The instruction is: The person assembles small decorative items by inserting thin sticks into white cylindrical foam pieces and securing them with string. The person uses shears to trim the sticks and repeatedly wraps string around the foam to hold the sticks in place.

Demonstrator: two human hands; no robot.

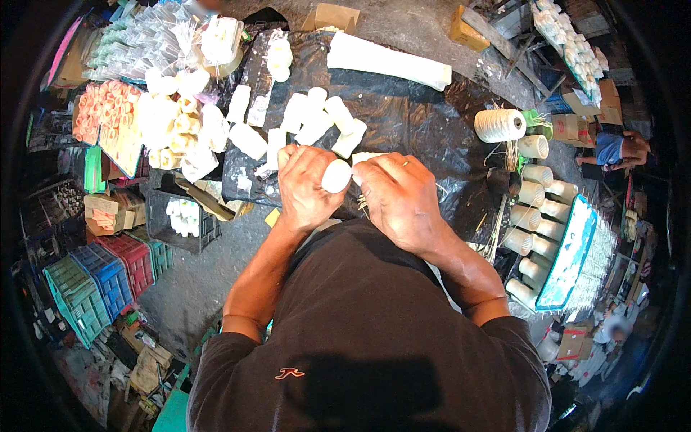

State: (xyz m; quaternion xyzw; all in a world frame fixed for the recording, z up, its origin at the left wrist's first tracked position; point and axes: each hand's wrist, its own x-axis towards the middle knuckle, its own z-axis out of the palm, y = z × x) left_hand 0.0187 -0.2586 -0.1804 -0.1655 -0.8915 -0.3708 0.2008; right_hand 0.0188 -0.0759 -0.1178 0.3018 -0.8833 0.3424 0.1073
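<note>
Here, at the centre of the frame, the left hand [306, 186] and the right hand [398, 193] meet over a small white cylinder [336, 176], its rounded end showing between them; both hands are curled closed around it, fingers wrapped and not spread. It is held in the air just above the black plastic sheet [425, 115] that covers the tabletop. A few thin pale strands [363, 205] hang below the right hand. As I judge it, the piece could slip from the grip and roll off the sheet's near edge toward the floor at lower left, since only its end shows and the hold looks to be on one side. The strands might also tangle or snap if pulled hard. Similar white pieces [317, 119] lie close above the hands, so a dropped one could knock them. The thread spool [499, 125] at right stands well apart
</note>
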